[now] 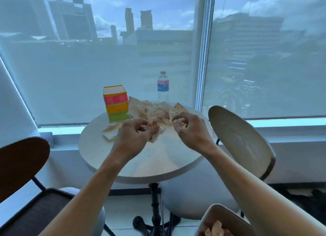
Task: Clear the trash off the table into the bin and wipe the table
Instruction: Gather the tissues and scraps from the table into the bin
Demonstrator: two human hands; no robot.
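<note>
Both my hands pinch crumpled paper: left hand [139, 132], right hand [187, 125]. Wrinkled thin paper scraps [150, 110] lie on the round, smooth table [158, 167].

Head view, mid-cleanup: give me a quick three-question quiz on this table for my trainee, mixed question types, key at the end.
1. True or false: both hands, left hand and right hand, grip crumpled paper.
2. Which stands nearer the window? A) the water bottle B) the colourful box C) the flat napkin
3. Fill in: the bin at the bottom edge of the picture, below the right forearm, already holds some ____.

Key:
1. True: each hand's fingers curl round a piece of the paper above the round table.
2. A.
3. Trash: crumpled scraps show inside it.
</note>
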